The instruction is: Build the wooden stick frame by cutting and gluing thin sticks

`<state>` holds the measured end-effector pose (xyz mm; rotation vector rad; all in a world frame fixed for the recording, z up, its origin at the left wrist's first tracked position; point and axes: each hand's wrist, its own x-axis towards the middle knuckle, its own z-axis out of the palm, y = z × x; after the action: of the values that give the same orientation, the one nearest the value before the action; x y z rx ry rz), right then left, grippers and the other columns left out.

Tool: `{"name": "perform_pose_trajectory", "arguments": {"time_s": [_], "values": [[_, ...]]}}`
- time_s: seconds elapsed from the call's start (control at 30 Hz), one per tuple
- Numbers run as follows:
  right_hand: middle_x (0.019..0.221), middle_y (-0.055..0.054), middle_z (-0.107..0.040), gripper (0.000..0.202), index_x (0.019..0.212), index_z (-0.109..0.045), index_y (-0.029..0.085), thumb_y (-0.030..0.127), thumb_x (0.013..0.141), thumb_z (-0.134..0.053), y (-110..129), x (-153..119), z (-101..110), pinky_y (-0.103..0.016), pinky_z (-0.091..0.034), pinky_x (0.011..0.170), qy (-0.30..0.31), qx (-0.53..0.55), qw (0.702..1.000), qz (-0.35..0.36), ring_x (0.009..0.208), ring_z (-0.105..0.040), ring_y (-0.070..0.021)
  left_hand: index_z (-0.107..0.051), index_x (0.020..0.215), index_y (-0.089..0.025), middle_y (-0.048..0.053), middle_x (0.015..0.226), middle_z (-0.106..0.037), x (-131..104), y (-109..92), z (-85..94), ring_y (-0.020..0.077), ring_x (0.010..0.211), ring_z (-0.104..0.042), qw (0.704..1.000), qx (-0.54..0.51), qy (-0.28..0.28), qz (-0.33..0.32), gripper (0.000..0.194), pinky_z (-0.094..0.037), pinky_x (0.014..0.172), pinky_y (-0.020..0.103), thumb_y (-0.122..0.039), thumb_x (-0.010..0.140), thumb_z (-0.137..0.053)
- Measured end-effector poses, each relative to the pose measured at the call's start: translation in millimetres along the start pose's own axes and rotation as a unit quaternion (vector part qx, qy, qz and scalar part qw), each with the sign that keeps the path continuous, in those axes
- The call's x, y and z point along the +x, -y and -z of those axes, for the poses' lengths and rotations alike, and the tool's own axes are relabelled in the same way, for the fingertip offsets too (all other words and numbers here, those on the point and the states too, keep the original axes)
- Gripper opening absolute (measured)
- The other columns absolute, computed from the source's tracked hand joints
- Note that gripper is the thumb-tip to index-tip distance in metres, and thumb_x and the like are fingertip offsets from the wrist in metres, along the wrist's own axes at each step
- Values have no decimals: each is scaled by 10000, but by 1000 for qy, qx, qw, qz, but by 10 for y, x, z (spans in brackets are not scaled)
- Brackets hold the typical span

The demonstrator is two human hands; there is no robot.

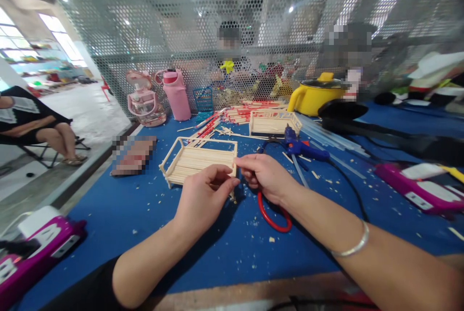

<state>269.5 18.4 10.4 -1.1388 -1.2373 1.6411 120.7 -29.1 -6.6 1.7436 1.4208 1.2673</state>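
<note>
At a blue table (145,233), the left hand (205,192), nearly closed, grips a frame (201,158) at 10 o'clock; the right hand (270,175) curls by its corner, hold unclear. Sticks (250,113) lie at 12, a second frame (271,125) at 1, a glue gun (304,148) at 2.

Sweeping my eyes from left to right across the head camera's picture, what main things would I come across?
Left purple power strip → clear bottle with a pink lid → nearer wooden-stick frame → farther wooden-stick frame → yellow pot → right purple power strip.
</note>
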Motion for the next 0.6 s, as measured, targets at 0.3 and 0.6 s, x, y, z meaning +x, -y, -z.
{"name": "perform_pose_trajectory", "arguments": {"time_s": [0.3, 0.6], "values": [[435, 90, -368, 293, 550, -459, 188, 361, 675, -660, -31, 3, -20, -222, -146, 394, -8, 2, 1000, 8, 372, -257, -44, -672, 733, -169, 6, 638, -698, -16, -34, -28, 103, 519, -586, 999, 26, -22, -10, 168, -430, 496, 197, -325, 791, -651], [411, 92, -371, 303, 528, -454, 189, 369, 683, -641, -19, -17, -55, -233, -142, 397, -29, 1, 999, 20, 354, -259, -37, -642, 727, -163, 2, 635, -687, -11, -61, -55, 107, 531, -600, 999, 24, -30, 7, 159, -453, 511, 202, -305, 796, -619]]}}
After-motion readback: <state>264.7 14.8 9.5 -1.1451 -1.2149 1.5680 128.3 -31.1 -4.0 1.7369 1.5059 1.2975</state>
